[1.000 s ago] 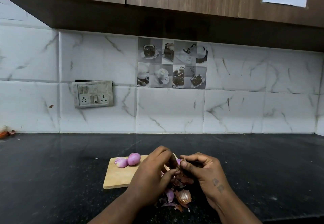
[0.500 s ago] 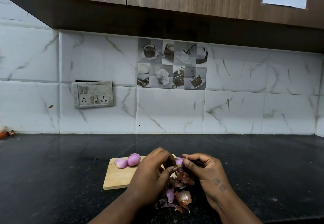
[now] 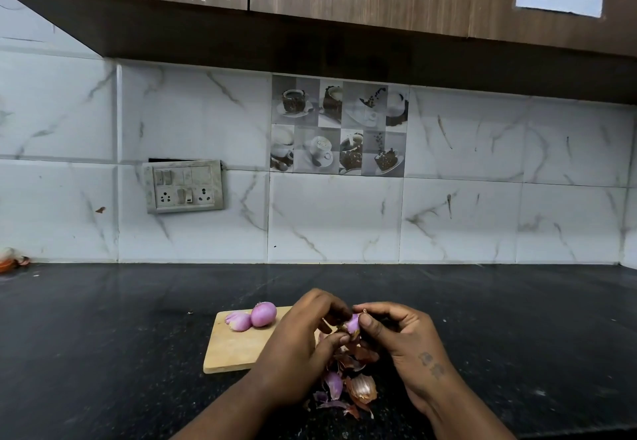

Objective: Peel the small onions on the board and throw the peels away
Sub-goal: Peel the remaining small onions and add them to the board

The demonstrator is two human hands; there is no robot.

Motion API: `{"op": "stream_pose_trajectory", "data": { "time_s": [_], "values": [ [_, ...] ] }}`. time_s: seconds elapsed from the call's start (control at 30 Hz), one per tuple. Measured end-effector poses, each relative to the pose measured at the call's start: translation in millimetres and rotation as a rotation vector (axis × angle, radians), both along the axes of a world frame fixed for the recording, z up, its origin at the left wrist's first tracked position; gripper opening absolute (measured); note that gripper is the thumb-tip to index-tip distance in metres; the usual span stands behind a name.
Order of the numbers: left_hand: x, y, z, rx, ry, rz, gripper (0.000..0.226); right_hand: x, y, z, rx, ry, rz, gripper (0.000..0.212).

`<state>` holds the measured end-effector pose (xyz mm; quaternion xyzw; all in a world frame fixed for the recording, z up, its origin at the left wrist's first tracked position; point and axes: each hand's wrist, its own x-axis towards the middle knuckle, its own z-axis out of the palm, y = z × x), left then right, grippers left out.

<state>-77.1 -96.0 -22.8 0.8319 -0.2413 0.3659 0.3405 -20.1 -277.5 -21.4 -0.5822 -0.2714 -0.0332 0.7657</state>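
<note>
A small purple onion (image 3: 353,323) is held between both hands above the near edge of the wooden board (image 3: 234,346). My right hand (image 3: 400,339) pinches it from the right with thumb and fingers. My left hand (image 3: 303,336) pinches a strip of skin at its lower end. Two peeled onions (image 3: 253,317) lie side by side at the board's far left corner. A heap of brown and purple peels (image 3: 348,384) lies on the black counter below the hands.
The black stone counter (image 3: 103,336) stretches left and right of the board. A tiled wall with a switch panel (image 3: 184,186) stands behind. Wooden cabinets hang overhead. A small orange thing (image 3: 10,260) sits at the far left edge.
Both hands have lifted the onion slightly, and more of its purple flesh shows between the fingers. The board and the two peeled onions have stayed put.
</note>
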Motion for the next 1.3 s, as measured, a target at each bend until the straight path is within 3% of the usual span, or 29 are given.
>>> {"op": "stream_pose_trajectory", "data": {
  "time_s": [0.23,0.5,0.83,1.0,1.3],
  "values": [
    [0.8,-1.3,-1.7,0.053,-0.043,0.047,0.01,-1.2,-1.1,0.2,0.026,0.032,0.001,0.011],
    [-3.0,-2.3,0.8,0.026,-0.05,0.054,0.016,-0.5,-1.7,1.6,0.011,0.023,-0.009,0.012],
    [-0.5,-4.0,-1.5,0.185,-0.078,0.051,0.009,-2.4,-2.5,2.5,0.033,0.052,-0.009,0.011],
    [-1.0,-2.8,-1.6,0.081,-0.078,0.06,0.013,-3.1,-1.8,3.4,0.023,0.07,-0.001,0.01],
    [-1.2,-5.5,-0.9,0.156,-0.091,0.059,0.009,-4.8,-2.5,6.2,0.046,0.128,-0.005,0.013]
  ]
}}
